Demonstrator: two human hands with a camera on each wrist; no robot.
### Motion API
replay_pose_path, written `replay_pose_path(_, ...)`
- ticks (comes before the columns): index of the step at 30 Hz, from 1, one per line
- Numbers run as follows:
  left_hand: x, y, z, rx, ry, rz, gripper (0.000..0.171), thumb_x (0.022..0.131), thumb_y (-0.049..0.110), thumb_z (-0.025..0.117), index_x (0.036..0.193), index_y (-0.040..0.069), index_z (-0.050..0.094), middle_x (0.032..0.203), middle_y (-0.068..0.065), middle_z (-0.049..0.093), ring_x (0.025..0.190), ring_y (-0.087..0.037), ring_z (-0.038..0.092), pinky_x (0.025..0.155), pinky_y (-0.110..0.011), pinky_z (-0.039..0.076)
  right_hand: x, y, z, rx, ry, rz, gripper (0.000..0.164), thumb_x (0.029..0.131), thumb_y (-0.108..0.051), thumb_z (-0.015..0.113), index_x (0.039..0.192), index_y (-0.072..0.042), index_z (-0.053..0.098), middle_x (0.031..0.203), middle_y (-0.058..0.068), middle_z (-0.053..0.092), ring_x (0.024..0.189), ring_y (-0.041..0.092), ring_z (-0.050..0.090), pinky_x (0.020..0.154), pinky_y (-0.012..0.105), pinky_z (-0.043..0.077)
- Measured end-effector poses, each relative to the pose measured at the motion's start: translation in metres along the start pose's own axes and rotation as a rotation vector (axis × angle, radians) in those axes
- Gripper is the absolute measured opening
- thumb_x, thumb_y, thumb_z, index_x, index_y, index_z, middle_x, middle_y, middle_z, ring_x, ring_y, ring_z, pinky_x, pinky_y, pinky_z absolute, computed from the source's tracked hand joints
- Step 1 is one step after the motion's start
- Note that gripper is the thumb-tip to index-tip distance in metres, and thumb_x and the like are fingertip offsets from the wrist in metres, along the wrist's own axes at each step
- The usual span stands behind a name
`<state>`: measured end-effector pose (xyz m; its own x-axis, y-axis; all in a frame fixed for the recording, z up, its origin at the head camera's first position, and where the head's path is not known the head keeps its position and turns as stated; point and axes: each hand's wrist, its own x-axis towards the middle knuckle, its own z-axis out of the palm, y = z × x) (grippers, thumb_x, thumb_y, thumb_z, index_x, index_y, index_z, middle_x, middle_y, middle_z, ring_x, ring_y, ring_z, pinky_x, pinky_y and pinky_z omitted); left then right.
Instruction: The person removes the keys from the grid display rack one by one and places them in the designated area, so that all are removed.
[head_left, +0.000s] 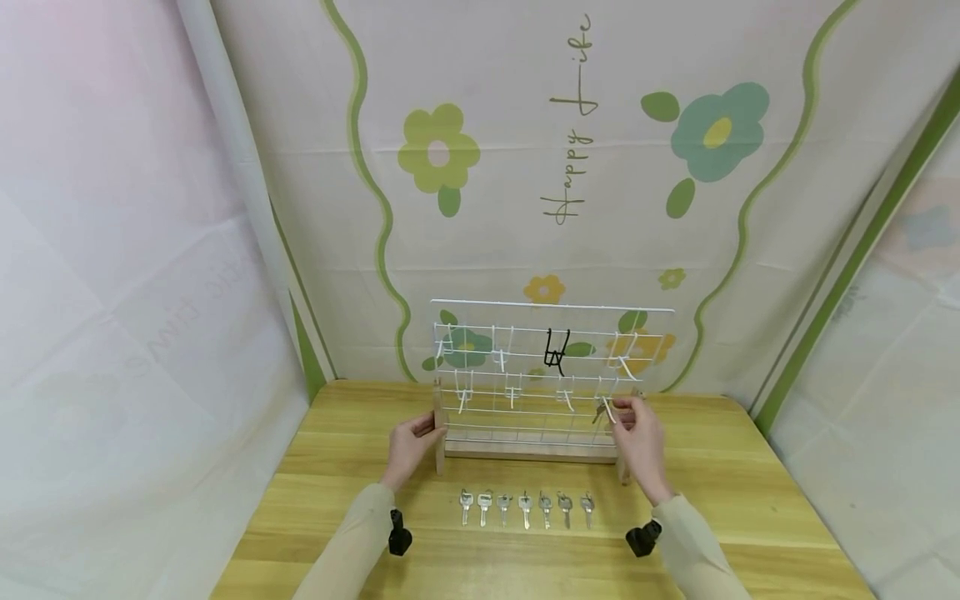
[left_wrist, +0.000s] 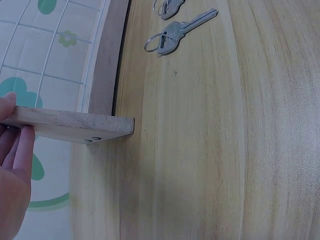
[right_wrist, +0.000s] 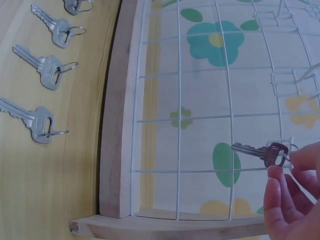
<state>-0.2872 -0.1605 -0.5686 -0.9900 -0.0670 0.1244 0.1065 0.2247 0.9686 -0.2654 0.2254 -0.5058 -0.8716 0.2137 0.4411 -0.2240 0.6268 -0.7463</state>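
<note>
A white wire grid rack [head_left: 555, 306] on a wooden stand carries white hooks and one black hook [head_left: 554, 359]. My left hand [head_left: 408, 450] holds the stand's left wooden upright [left_wrist: 75, 122] between thumb and fingers. Beside the rightmost lower white hook [head_left: 608, 409], my right hand [head_left: 641, 442] pinches a key [right_wrist: 274, 154] by its ring. The key's blade points left in the right wrist view; whether the ring is around the hook cannot be told. In front of the rack, several silver keys [head_left: 526, 503] with rings lie in a row on the table.
The wood-grain table [head_left: 360, 567] extends to both sides and in front of the rack. Behind it hangs a pale cloth [head_left: 495, 242] printed with flowers, and more cloth closes in the left and right sides.
</note>
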Motion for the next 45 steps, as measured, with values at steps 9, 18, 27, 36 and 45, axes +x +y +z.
replay_pose_path(9, -0.001, 0.001, 0.001, -0.008, 0.002, -0.023, 0.043, 0.088, 0.005, 0.073, 0.128, -0.007, 0.062, 0.126, -0.028, 0.065, 0.115, -0.038, 0.067, 0.09, -0.031, 0.061, 0.002, -0.001, 0.004, -0.033, 0.049, -0.025, 0.01, 0.088, 0.002, 0.068, 0.098, 0.001, 0.071, 0.097, 0.017, 0.068, 0.077, 0.022, 0.067, 0.061, 0.009, 0.051)
replay_pose_path(18, 0.0, 0.001, 0.001, 0.0, 0.01, -0.018, 0.041, 0.089, 0.006, 0.073, 0.128, -0.004, 0.064, 0.125, -0.024, 0.067, 0.115, -0.037, 0.067, 0.09, -0.031, 0.061, -0.004, 0.0, -0.004, 0.039, 0.048, -0.082, 0.011, 0.084, 0.01, 0.068, 0.093, 0.005, 0.069, 0.094, 0.018, 0.067, 0.074, -0.003, 0.058, 0.062, 0.001, 0.05)
replay_pose_path(27, 0.0, -0.002, 0.0, -0.001, 0.008, -0.003, 0.041, 0.089, 0.003, 0.071, 0.128, -0.007, 0.062, 0.126, -0.027, 0.065, 0.115, -0.039, 0.066, 0.09, -0.031, 0.061, -0.021, -0.005, -0.012, 0.039, 0.032, -0.102, 0.008, 0.085, 0.006, 0.068, 0.091, 0.001, 0.067, 0.091, 0.013, 0.069, 0.077, -0.008, 0.053, 0.065, 0.004, 0.052)
replay_pose_path(36, 0.001, -0.004, 0.0, -0.002, 0.014, -0.009, 0.041, 0.089, 0.004, 0.072, 0.128, -0.006, 0.063, 0.128, -0.029, 0.064, 0.115, -0.038, 0.067, 0.09, -0.031, 0.061, -0.033, -0.01, -0.02, 0.04, 0.047, -0.107, 0.008, 0.087, 0.004, 0.068, 0.091, -0.002, 0.068, 0.091, 0.01, 0.069, 0.082, -0.007, 0.053, 0.071, 0.013, 0.056)
replay_pose_path(45, 0.002, -0.004, 0.0, -0.007, 0.012, -0.008, 0.044, 0.089, 0.006, 0.073, 0.129, -0.007, 0.061, 0.126, -0.026, 0.066, 0.115, -0.038, 0.067, 0.089, -0.03, 0.061, -0.043, -0.006, -0.023, -0.013, 0.016, -0.106, 0.008, 0.086, 0.002, 0.071, 0.088, -0.004, 0.067, 0.096, 0.011, 0.072, 0.086, -0.006, 0.056, 0.075, 0.026, 0.061)
